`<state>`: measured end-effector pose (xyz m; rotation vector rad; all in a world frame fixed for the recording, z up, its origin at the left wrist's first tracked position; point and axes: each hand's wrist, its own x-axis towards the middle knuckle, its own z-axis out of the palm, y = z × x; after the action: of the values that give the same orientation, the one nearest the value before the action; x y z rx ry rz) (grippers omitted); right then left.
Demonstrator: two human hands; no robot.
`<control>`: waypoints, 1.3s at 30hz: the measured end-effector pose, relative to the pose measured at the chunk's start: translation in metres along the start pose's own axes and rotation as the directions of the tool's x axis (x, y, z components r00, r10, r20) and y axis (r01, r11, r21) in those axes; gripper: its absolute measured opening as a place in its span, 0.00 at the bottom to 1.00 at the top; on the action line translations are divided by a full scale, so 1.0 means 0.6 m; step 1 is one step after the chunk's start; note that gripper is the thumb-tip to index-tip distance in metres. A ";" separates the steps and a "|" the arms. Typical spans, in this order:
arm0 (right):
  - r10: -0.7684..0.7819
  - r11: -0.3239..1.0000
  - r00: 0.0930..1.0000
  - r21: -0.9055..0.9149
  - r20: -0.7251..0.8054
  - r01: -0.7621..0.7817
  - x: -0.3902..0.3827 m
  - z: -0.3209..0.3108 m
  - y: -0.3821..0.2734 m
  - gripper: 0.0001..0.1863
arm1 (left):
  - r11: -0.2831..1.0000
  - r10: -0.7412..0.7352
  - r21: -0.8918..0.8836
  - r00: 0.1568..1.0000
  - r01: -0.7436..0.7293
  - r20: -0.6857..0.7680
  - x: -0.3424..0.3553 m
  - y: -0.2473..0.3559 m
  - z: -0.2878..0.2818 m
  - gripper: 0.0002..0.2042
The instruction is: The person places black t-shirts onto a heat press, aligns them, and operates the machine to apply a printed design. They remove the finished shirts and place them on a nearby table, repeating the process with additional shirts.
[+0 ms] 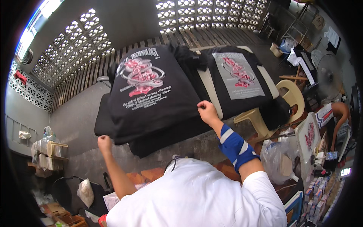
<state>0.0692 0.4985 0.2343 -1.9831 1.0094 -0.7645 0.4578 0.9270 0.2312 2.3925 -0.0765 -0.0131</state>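
A black T-shirt (159, 108) with a red and white print lies spread in front of me, on top of more black cloth. My right hand (208, 112) is closed in a pinch at the right end of its lower edge. At the left end, my left hand (105, 143) is also closed, its fingertips against the corner of the black cloth. Further right, a second black T-shirt (259, 96) is stretched over a pale board (271, 83), with a grey printed rectangle (236, 75) across its front. A blue and white band wraps my right forearm.
Beige plastic chairs (293, 92) stand at the right, near a standing fan (329, 75). A co-worker (336, 113) bends over by a framed screen (309, 132). A plastic bag (278, 157) sits near my right elbow. Slatted boards (81, 77) line the patterned block wall.
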 end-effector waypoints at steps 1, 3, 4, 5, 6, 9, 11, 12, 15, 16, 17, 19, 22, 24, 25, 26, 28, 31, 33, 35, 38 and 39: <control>-0.039 0.984 0.997 -0.173 -0.068 0.026 -0.050 -0.017 0.032 0.14 | 0.968 0.114 0.240 0.982 -0.076 -0.149 -0.067 0.042 0.041 0.14; 0.129 0.987 0.992 -0.096 0.007 -0.127 -0.147 -0.054 0.065 0.16 | 0.896 0.413 0.236 0.901 -0.376 -0.130 -0.116 0.074 0.099 0.11; 0.202 0.967 0.979 -0.157 -0.009 -0.201 -0.204 -0.075 0.108 0.16 | 0.865 0.498 0.086 0.867 -0.495 -0.025 -0.150 0.138 0.150 0.10; 0.297 0.947 0.955 -0.128 -0.001 -0.294 -0.273 -0.099 0.157 0.13 | 0.757 0.654 -0.080 0.753 -0.649 0.071 -0.194 0.205 0.194 0.09; 0.490 0.870 0.872 -0.065 0.008 -0.489 -0.337 -0.122 0.164 0.11 | 0.664 0.747 -0.223 0.639 -0.713 0.182 -0.233 0.258 0.234 0.07; 0.602 0.772 0.765 -0.077 -0.228 -0.630 -0.530 -0.183 0.172 0.08 | 0.421 0.875 -0.658 0.088 -0.624 0.476 -0.395 0.414 0.322 0.07; 0.621 0.698 0.636 -0.046 -0.459 -0.714 -0.665 -0.208 0.141 0.06 | 0.318 0.771 -0.802 -0.354 -0.505 0.529 -0.505 0.455 0.351 0.09; 0.610 0.655 0.543 -0.019 -0.578 -0.756 -0.699 -0.222 0.115 0.05 | 0.286 0.665 -0.823 -0.517 -0.492 0.539 -0.547 0.466 0.354 0.08; 0.422 0.628 0.282 0.053 -0.861 -0.776 -0.788 -0.265 0.017 0.04 | 0.172 0.405 -0.919 -0.825 -0.354 0.393 -0.652 0.456 0.420 0.09; 0.372 0.600 0.100 0.157 -0.923 -0.784 -0.825 -0.253 -0.026 0.05 | 0.117 0.279 -0.930 -0.887 -0.349 0.368 -0.687 0.447 0.443 0.09; 0.310 0.577 -0.048 0.228 -0.949 -0.784 -0.854 -0.260 -0.074 0.05 | 0.078 0.137 -0.947 -0.937 -0.312 0.320 -0.737 0.439 0.465 0.09; 0.118 0.425 -0.267 0.292 -0.956 -0.857 -0.928 -0.209 -0.130 0.05 | -0.019 -0.064 -0.972 -0.970 -0.234 0.235 -0.824 0.437 0.475 0.08; -0.143 0.140 -0.421 0.403 -0.896 -0.904 -1.040 -0.149 -0.184 0.10 | -0.074 -0.207 -0.991 -0.970 -0.113 0.126 -0.962 0.429 0.444 0.09; -0.217 0.014 -0.471 0.480 -0.855 -0.877 -1.094 -0.147 -0.194 0.14 | -0.057 -0.192 -0.994 -0.976 -0.093 0.103 -1.041 0.411 0.421 0.09; -0.221 -0.007 -0.501 0.515 -0.837 -0.857 -1.120 -0.159 -0.204 0.16 | -0.043 -0.179 -0.994 -0.978 -0.097 0.103 -1.082 0.399 0.410 0.10; -0.211 -0.018 -0.522 0.537 -0.826 -0.843 -1.139 -0.174 -0.202 0.19 | -0.031 -0.153 -0.992 -0.980 -0.120 0.123 -1.111 0.391 0.401 0.11; -0.135 -0.171 -0.520 0.537 -0.843 -0.826 -1.181 -0.165 -0.207 0.23 | -0.041 -0.187 -0.995 -0.977 -0.092 0.099 -1.155 0.356 0.388 0.12; 0.082 -0.221 -0.504 0.478 -0.860 -0.850 -1.223 -0.170 -0.210 0.27 | -0.088 -0.254 -0.990 -0.958 -0.113 0.132 -1.185 0.312 0.395 0.14; 0.197 -0.171 -0.471 0.443 -0.860 -0.880 -1.250 -0.168 -0.215 0.28 | -0.109 -0.356 -0.967 -0.899 -0.231 0.255 -1.162 0.292 0.427 0.15; 0.256 -0.095 -0.428 0.418 -0.867 -0.904 -1.265 -0.158 -0.230 0.27 | -0.217 -0.353 -0.940 -0.877 -0.264 0.327 -1.131 0.277 0.453 0.15; 0.261 -0.108 -0.454 0.442 -0.852 -0.891 -1.272 -0.155 -0.243 0.25 | -0.257 -0.418 -0.919 -0.823 -0.300 0.385 -1.100 0.270 0.447 0.15; 0.246 -0.114 -0.476 0.462 -0.844 -0.879 -1.274 -0.153 -0.242 0.25 | -0.254 -0.445 -0.915 -0.802 -0.314 0.399 -1.089 0.275 0.441 0.15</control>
<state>-0.3323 1.1697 0.2795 -0.0354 3.2640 -0.4907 -0.2112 0.6651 0.1412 -0.1236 2.3650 0.7652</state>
